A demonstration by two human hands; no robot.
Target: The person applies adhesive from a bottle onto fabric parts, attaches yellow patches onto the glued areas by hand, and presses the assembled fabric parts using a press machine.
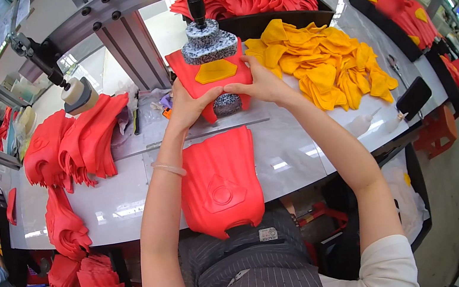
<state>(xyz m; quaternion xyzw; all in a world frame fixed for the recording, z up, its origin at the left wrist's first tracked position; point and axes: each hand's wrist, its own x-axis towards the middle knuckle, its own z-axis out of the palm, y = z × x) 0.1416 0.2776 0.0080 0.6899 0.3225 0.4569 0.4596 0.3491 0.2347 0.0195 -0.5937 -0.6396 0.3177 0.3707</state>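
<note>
Grip's pretty snug: left hand and right hand hold opposite sides of one red piece, thumbs about tip to tip just below its yellow patch. It's sitting right under that speckled pad, lower speckled block peeking out.

Red stacks lie on the glossy tabletop at left, another stack overhangs its near edge, and yellow pieces heap at right, near a bottle
</note>
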